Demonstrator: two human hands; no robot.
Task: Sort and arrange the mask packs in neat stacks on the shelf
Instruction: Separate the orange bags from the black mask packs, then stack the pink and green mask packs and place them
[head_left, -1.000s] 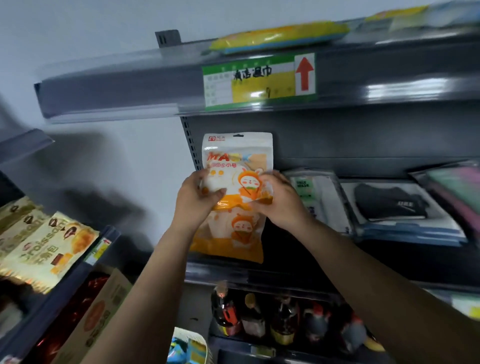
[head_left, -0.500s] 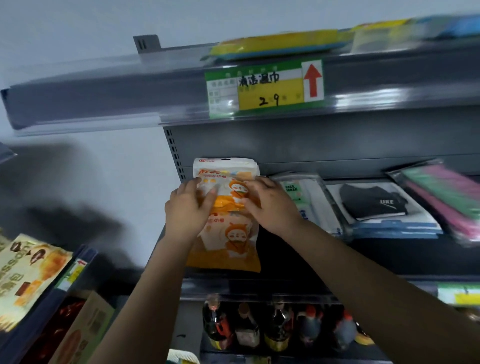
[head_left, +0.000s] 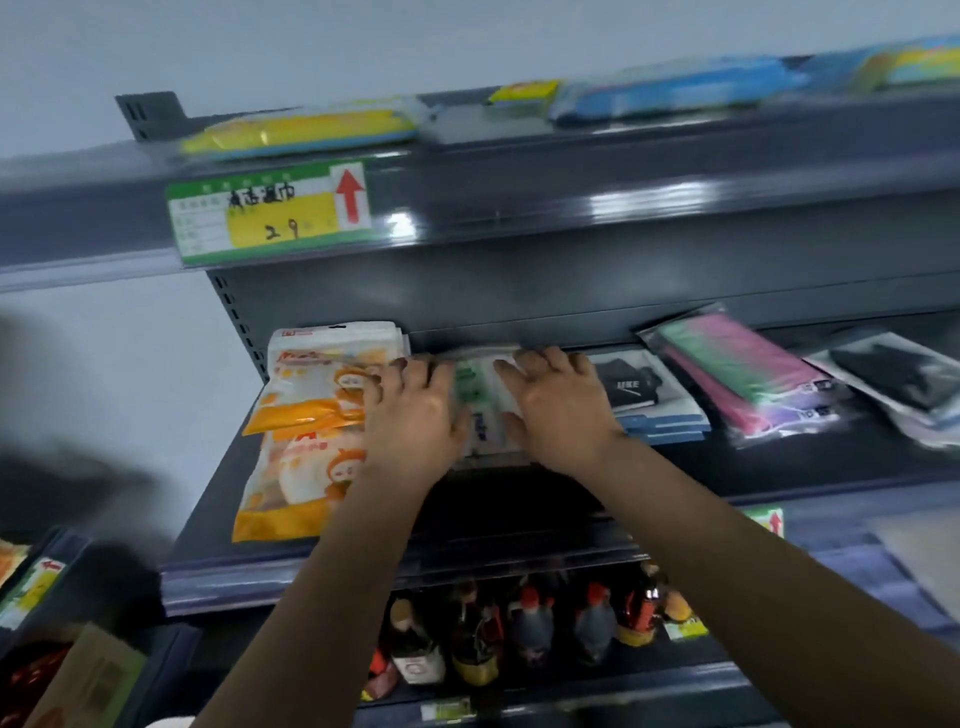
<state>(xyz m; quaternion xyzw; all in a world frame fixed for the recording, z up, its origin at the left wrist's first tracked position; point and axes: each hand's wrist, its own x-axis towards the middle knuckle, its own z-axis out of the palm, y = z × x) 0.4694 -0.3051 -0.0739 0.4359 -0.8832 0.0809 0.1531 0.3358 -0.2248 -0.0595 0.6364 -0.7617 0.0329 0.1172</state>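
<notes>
Both hands, left hand (head_left: 415, 415) and right hand (head_left: 558, 410), have released the orange-and-white cartoon-printed plastic mask packs (head_left: 311, 415), now stacked leftward on the dark shelf (head_left: 218, 499), and press spread fingers on the clear green-labelled mask pack (head_left: 480, 400) between them; next stack begins.

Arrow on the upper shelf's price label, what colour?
Red, pointing up, on the green-and-yellow price label; clearest in the head view.

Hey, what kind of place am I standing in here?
Most likely a small shop aisle: a price tag on the shelf edge, packaged mask packs laid out, and sauce bottles below.
</notes>
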